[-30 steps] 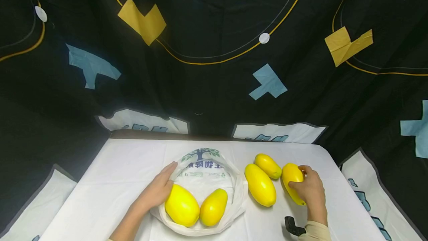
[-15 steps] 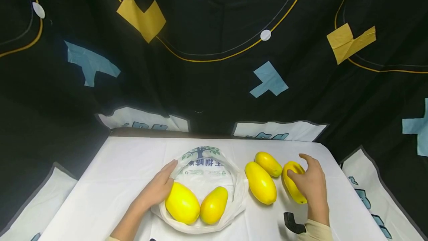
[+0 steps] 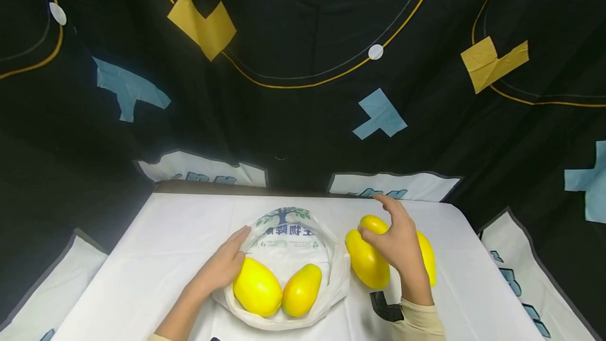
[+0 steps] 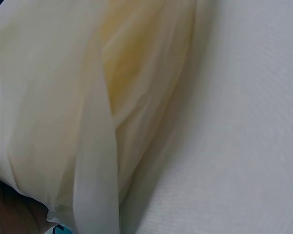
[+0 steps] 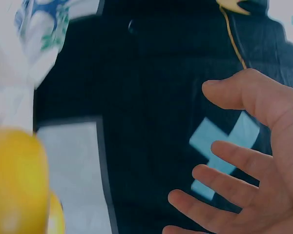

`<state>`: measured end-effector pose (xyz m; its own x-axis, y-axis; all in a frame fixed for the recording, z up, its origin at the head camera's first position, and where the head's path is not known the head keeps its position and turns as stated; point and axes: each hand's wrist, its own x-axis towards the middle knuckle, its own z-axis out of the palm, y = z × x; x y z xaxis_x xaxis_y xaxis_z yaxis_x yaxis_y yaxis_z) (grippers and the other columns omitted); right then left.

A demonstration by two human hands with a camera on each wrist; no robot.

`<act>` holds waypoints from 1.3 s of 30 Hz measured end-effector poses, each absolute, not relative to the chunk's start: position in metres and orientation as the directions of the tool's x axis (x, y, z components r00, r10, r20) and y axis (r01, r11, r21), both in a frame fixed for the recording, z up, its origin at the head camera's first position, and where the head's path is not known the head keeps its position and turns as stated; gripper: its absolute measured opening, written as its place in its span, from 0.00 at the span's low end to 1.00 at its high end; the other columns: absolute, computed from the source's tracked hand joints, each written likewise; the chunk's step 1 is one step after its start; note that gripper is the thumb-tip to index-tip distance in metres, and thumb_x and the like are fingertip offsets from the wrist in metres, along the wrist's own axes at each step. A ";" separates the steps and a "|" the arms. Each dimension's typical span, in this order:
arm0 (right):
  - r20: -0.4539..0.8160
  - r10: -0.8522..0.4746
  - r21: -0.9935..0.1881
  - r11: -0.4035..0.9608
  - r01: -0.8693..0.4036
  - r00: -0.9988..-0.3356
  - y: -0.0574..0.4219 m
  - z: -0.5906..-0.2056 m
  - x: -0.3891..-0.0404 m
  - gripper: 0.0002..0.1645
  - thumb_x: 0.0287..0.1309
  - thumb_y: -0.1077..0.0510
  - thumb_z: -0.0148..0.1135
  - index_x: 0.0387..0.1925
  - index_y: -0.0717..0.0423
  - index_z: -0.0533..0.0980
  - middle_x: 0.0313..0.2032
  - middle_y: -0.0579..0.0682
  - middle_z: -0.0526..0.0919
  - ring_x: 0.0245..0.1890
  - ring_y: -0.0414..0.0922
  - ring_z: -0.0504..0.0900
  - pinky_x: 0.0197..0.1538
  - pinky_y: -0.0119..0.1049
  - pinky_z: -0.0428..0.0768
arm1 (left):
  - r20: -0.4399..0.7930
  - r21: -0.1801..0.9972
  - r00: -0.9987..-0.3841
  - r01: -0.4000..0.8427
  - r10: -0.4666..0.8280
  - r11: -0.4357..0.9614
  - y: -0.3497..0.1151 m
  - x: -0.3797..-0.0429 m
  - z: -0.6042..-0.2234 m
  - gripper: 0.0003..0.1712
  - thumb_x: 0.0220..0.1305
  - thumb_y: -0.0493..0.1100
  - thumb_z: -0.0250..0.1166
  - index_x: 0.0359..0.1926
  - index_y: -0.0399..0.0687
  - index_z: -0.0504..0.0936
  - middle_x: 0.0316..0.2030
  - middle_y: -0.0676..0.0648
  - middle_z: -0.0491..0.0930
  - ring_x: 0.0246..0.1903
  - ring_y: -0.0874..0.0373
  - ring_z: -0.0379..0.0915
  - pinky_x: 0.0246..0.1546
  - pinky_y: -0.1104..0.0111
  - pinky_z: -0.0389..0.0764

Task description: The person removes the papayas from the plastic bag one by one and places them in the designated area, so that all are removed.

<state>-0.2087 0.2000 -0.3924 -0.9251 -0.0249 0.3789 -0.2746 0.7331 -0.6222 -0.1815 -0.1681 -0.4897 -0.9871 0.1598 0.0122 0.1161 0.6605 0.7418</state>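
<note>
A white plastic bag (image 3: 331,307) with a printed tree stands with its mouth spread on the table. Inside it lie two yellow papaya-like fruits, a larger one (image 3: 257,287) and a smaller one (image 3: 302,291). My left hand (image 3: 222,264) holds the bag's left rim; its grip is partly hidden. Over the fruits on the right hovers my right hand (image 3: 400,238), thumb and fingers spread, nothing between them. Below it are a large yellow fruit (image 3: 364,264), a smaller one (image 3: 374,222) behind, and a third (image 3: 427,257) partly covered by the hand.
White cloth covers the table (image 3: 142,267). Behind it hangs a black curtain (image 3: 284,130) with blue and gold tape patches. A black curved piece (image 3: 385,307) sticks out at my right wrist.
My right hand has let go of the rightmost fruit, lifted away and moved left over the other two. My left hand stays at the bag.
</note>
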 end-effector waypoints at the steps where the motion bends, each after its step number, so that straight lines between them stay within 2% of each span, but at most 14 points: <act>1: 0.384 -0.040 -0.625 0.724 -0.292 -0.923 0.195 -0.392 -0.209 0.44 0.43 0.55 0.75 0.65 0.46 0.70 0.64 0.48 0.71 0.61 0.53 0.70 0.55 0.61 0.74 | 0.014 0.743 -0.987 0.117 0.159 0.659 -0.168 -0.181 -0.490 0.32 0.70 0.35 0.46 0.74 0.38 0.56 0.73 0.38 0.53 0.72 0.41 0.46 0.70 0.48 0.49; 9: 0.425 -0.165 -0.629 0.654 -0.421 -0.890 0.163 -0.394 -0.208 0.45 0.39 0.56 0.77 0.63 0.43 0.72 0.64 0.43 0.71 0.59 0.49 0.71 0.54 0.58 0.77 | 0.019 0.748 -0.987 0.119 0.159 0.653 -0.168 -0.181 -0.489 0.31 0.70 0.35 0.46 0.74 0.37 0.56 0.73 0.38 0.53 0.72 0.41 0.46 0.70 0.48 0.50; 18: 0.369 -0.275 -0.686 0.564 -0.460 -0.888 0.122 -0.400 -0.202 0.44 0.38 0.55 0.78 0.62 0.36 0.72 0.62 0.33 0.71 0.61 0.42 0.71 0.62 0.53 0.73 | 0.024 0.735 -0.986 0.131 0.168 0.666 -0.168 -0.182 -0.489 0.31 0.70 0.34 0.46 0.73 0.36 0.56 0.73 0.37 0.53 0.72 0.40 0.46 0.70 0.48 0.49; 23: 0.360 -0.397 -0.668 0.522 -0.530 -0.844 0.100 -0.406 -0.195 0.43 0.37 0.53 0.78 0.61 0.36 0.73 0.62 0.33 0.72 0.63 0.39 0.70 0.63 0.49 0.72 | 0.018 0.733 -0.986 0.125 0.165 0.668 -0.167 -0.182 -0.489 0.32 0.70 0.34 0.46 0.73 0.37 0.56 0.73 0.37 0.53 0.72 0.41 0.47 0.70 0.48 0.49; 31: 0.321 -0.548 -0.650 0.465 -0.601 -0.772 0.070 -0.423 -0.183 0.41 0.37 0.51 0.77 0.59 0.36 0.74 0.62 0.36 0.72 0.63 0.42 0.70 0.62 0.53 0.73 | 0.034 0.740 -0.984 0.141 0.174 0.657 -0.167 -0.183 -0.491 0.31 0.70 0.34 0.47 0.73 0.36 0.57 0.73 0.37 0.54 0.72 0.41 0.47 0.71 0.47 0.50; 39: 0.299 -0.616 -0.650 0.428 -0.628 -0.729 0.048 -0.438 -0.175 0.40 0.37 0.53 0.78 0.58 0.39 0.73 0.60 0.36 0.74 0.58 0.39 0.73 0.59 0.40 0.76 | 0.043 0.740 -0.983 0.152 0.179 0.656 -0.170 -0.181 -0.490 0.31 0.70 0.34 0.47 0.72 0.35 0.58 0.72 0.36 0.55 0.72 0.40 0.48 0.70 0.46 0.50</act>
<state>-0.1751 0.0479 -0.4384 -0.7290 -0.6158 0.2989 -0.6279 0.4276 -0.6503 -0.1815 -0.1695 -0.4903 -0.9828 0.1793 0.0431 0.1521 0.6556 0.7396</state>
